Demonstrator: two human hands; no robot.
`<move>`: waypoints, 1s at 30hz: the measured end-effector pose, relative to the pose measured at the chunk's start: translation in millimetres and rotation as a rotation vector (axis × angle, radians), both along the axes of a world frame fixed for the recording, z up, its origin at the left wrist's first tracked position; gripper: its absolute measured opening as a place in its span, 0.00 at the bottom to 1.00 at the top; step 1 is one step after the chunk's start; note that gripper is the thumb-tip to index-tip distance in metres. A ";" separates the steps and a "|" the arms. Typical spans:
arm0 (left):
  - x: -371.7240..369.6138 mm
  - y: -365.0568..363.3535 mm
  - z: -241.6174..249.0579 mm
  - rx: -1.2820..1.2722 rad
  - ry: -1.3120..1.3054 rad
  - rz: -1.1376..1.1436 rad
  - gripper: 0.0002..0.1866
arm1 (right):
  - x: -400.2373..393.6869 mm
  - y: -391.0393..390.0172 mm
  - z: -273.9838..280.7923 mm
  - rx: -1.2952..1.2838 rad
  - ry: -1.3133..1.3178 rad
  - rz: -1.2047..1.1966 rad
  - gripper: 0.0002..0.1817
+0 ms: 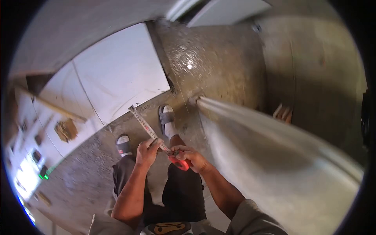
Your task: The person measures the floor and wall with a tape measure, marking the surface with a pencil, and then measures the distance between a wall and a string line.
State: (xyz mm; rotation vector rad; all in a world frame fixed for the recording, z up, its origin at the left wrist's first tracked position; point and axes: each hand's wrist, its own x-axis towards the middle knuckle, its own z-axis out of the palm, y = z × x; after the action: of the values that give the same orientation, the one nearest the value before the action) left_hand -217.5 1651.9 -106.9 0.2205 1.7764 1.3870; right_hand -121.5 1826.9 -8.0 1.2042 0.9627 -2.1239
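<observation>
A red tape measure [180, 162] is gripped in my right hand [192, 157], in front of my legs. Its pale blade [143, 123] is pulled out and slants up and left, its end near the edge of the white floor tiles [123, 66]. My left hand [148, 152] pinches the blade a short way from the case, fingers closed on it. Some of the fingers on both hands are hidden from this angle.
Bare rough floor [211, 58] lies beyond my sandalled feet. A wall end with a pale edge strip [274, 121] stands on the right. On the tiles are a wooden handle [58, 107], a brown lump [65, 130] and a device with green lights [44, 175].
</observation>
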 end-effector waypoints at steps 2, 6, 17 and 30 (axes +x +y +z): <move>-17.5 -13.3 51.7 -0.145 -0.533 -0.042 0.17 | 23.7 -42.1 24.3 -0.042 -0.038 -0.300 0.22; -21.4 -41.5 100.6 -0.340 -0.519 -0.115 0.16 | 51.0 -118.4 54.3 -0.160 0.104 -0.477 0.26; 12.6 -26.4 102.8 -0.492 -0.290 -0.377 0.13 | 141.2 -210.8 67.1 0.015 0.026 -0.592 0.30; 75.5 8.7 107.5 -0.519 -0.164 -0.978 0.19 | 300.4 -260.8 137.0 0.367 -0.345 -0.489 0.29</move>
State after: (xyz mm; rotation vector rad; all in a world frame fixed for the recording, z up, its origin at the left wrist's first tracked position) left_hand -142.1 1660.5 0.5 0.5730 1.4835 0.2347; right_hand 178.9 1566.1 129.1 2.0919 0.9978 -2.0222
